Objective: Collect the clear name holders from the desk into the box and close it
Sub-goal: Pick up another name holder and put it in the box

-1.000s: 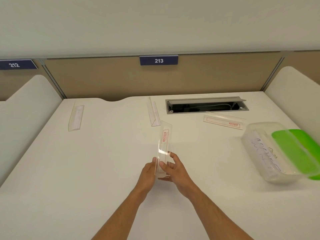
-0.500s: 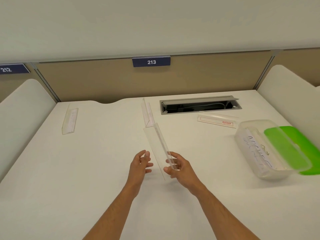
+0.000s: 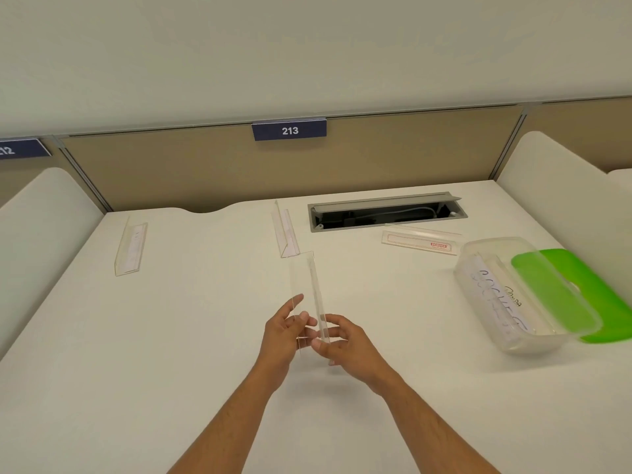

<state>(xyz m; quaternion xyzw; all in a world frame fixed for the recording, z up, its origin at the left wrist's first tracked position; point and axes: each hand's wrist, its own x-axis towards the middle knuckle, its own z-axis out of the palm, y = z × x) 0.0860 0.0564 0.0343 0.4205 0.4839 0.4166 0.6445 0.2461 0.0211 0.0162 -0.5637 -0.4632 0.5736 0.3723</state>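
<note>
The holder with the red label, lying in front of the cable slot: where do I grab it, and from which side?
Judging by its pose, pinch the red-label holder along its long near edge, coming from above and the front. It lies flat and thin, long side toward you, with the cable slot crowding its far edge.

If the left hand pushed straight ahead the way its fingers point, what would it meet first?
Probably the clear name holder standing on the desk just past the held clear holder. The left hand points up the desk toward it, though depth is uncertain.
</note>
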